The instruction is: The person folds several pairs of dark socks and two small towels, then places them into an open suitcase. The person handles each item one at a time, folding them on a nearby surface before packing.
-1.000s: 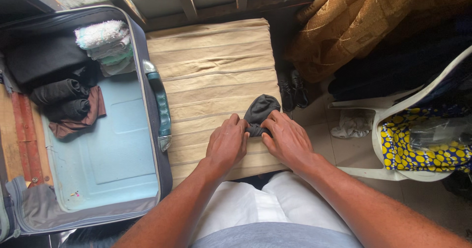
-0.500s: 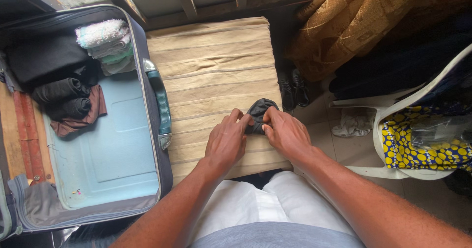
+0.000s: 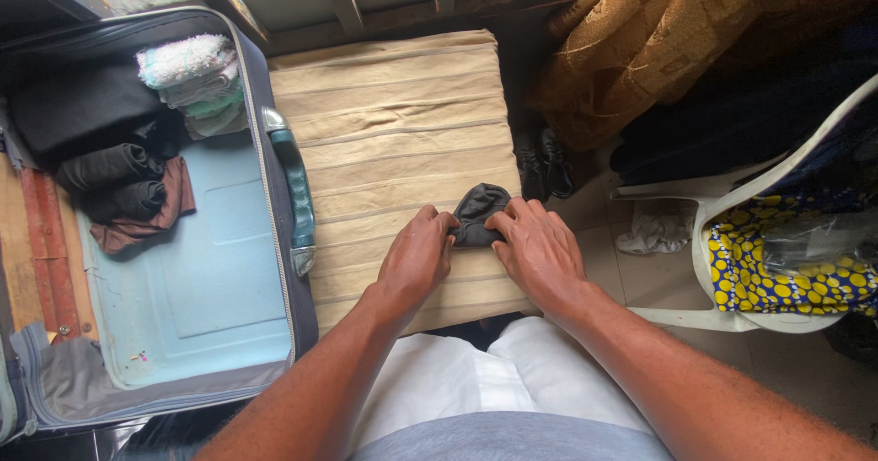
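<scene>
A small dark grey cloth (image 3: 477, 212), bunched into a rounded bundle, lies on a tan striped cushion (image 3: 393, 123) near that cushion's right edge, a little toward four o'clock from the middle of the view. The left hand (image 3: 416, 258) sits at about eight o'clock from the bundle, its fingertips pinching the cloth's lower left edge. The right hand (image 3: 541, 249) sits at about four o'clock from it, thumb and forefinger closed on the cloth's right side. Both hands hold the bundle between them, so most of the cloth pokes out toward twelve o'clock past the fingertips, resting on the cushion. At nine o'clock from the hands an open suitcase (image 3: 197, 296) with a pale blue lining lies just beside the cushion, its handle (image 3: 294, 191) against the cushion's left edge. Inside it, toward eleven o'clock, are folded towels (image 3: 192, 81) and dark rolled garments (image 3: 114, 182). At three o'clock a white plastic chair (image 3: 722, 232) carries a yellow and blue spotted fabric (image 3: 796, 273), and a brown patterned cloth (image 3: 677, 40) hangs at one o'clock.
</scene>
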